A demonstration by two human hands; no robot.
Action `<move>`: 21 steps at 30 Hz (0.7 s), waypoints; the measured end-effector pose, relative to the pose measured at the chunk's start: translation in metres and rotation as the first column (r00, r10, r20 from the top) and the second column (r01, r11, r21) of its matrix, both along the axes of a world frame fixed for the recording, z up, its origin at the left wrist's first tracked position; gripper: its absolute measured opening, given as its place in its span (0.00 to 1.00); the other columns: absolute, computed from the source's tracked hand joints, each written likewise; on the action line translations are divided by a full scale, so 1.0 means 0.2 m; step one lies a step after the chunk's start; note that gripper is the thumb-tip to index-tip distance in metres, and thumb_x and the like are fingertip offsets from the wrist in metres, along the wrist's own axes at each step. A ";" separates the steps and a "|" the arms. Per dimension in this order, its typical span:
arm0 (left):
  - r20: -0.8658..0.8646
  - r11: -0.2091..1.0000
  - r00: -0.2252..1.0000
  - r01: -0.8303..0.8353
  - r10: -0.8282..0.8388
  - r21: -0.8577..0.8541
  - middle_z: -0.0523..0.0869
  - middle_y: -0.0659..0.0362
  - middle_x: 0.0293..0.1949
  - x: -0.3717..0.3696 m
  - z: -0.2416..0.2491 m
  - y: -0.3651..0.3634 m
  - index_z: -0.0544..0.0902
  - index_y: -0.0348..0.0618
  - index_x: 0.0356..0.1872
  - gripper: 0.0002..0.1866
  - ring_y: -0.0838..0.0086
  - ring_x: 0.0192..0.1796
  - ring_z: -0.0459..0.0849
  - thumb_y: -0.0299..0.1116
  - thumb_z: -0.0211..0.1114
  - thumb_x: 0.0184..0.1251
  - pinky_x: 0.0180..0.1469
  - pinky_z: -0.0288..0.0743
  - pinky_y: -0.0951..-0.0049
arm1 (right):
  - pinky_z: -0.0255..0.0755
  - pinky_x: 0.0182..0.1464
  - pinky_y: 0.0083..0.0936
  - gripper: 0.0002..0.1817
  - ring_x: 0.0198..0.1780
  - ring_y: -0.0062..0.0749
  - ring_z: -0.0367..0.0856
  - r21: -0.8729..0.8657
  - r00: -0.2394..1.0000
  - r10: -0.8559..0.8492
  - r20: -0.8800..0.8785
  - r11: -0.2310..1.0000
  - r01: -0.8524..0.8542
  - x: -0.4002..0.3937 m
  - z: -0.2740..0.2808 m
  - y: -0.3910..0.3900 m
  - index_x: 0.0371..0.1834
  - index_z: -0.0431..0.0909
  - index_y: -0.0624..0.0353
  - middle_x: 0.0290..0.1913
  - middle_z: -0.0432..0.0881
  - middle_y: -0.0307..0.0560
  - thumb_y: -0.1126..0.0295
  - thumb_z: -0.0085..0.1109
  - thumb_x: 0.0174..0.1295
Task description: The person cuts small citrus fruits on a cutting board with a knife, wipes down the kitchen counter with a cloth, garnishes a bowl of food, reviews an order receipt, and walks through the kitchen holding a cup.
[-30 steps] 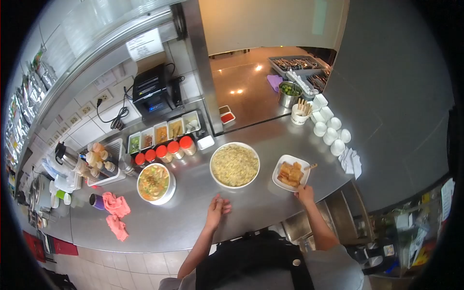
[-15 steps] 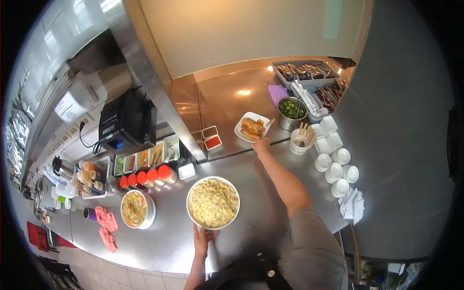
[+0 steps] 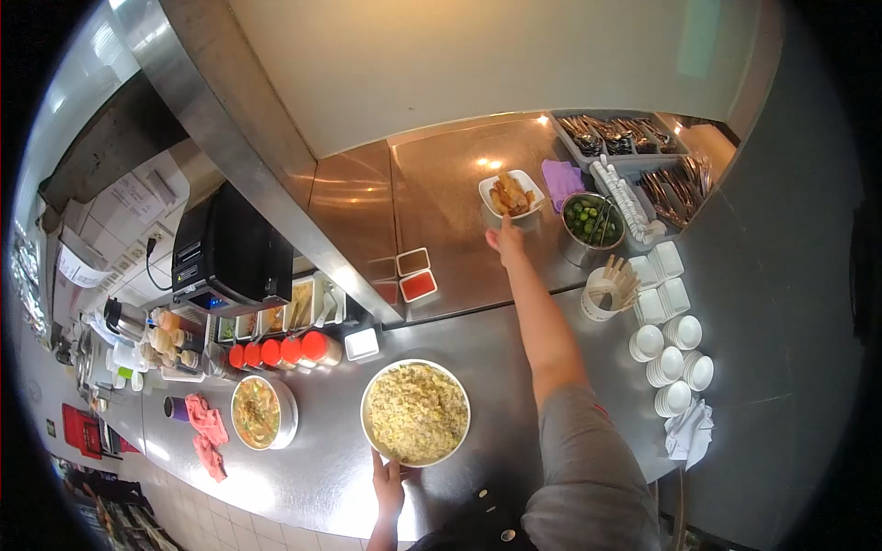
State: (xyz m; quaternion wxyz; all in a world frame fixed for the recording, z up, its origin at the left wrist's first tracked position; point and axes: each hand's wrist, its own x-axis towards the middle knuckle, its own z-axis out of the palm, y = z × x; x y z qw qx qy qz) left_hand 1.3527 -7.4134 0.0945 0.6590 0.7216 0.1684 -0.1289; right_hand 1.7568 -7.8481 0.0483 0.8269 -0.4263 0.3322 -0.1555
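A large white bowl of fried rice [image 3: 416, 413] is on the steel counter in front of me. My left hand [image 3: 388, 484] grips its near left edge, with some fingers partly hidden by the rim. Farther off, a white square dish [image 3: 490, 186] bears golden fried pieces [image 3: 513, 195] on the copper-coloured ledge. My right hand [image 3: 504, 241] reaches out to the dish's near edge. Its index finger points at the rim and its thumb stands apart; whether the fingertip touches is hard to tell.
Left stand a soup bowl [image 3: 259, 412], pink cloths [image 3: 206, 424] and red-lidded jars [image 3: 292, 352]. Sauce dishes [image 3: 418, 285] sit by the metal post [image 3: 266, 184]. Right are a pot of green fruit [image 3: 591, 223], a cup of sticks [image 3: 602, 298], stacked bowls [image 3: 673, 399] and cutlery trays [image 3: 617, 140].
The dish of fried pieces has moved away from me onto the ledge, and my right hand has loosened from its corner. My left hand stays at the rice bowl. The view has shifted.
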 end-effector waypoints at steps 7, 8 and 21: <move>0.051 0.943 0.976 0.191 -0.213 0.274 0.89 0.48 0.35 0.15 -0.08 -0.10 0.47 0.43 0.80 0.36 0.68 0.34 0.89 0.34 0.53 0.79 0.39 0.82 0.69 | 0.77 0.33 0.25 0.22 0.31 0.25 0.81 -0.304 0.447 0.767 -0.460 0.337 -0.891 -1.38 0.12 0.13 0.42 0.78 0.61 0.32 0.83 0.42 0.51 0.48 0.76; 0.054 0.942 0.974 0.197 -0.219 0.272 0.89 0.48 0.35 0.17 -0.06 -0.15 0.47 0.43 0.80 0.36 0.68 0.34 0.89 0.34 0.53 0.79 0.39 0.82 0.69 | 0.79 0.37 0.28 0.22 0.34 0.29 0.83 -0.243 0.473 0.778 -0.413 0.407 -0.881 -1.57 0.17 0.16 0.47 0.77 0.62 0.37 0.83 0.46 0.51 0.48 0.76; 0.280 0.837 0.807 0.415 -0.520 0.357 0.85 0.48 0.52 0.03 0.08 -0.27 0.50 0.47 0.80 0.40 0.65 0.41 0.89 0.24 0.60 0.72 0.46 0.82 0.68 | 0.87 0.47 0.39 0.23 0.50 0.48 0.86 -0.060 0.948 0.316 -0.041 0.946 -0.318 -1.97 0.09 0.47 0.68 0.57 0.69 0.57 0.76 0.62 0.70 0.45 0.74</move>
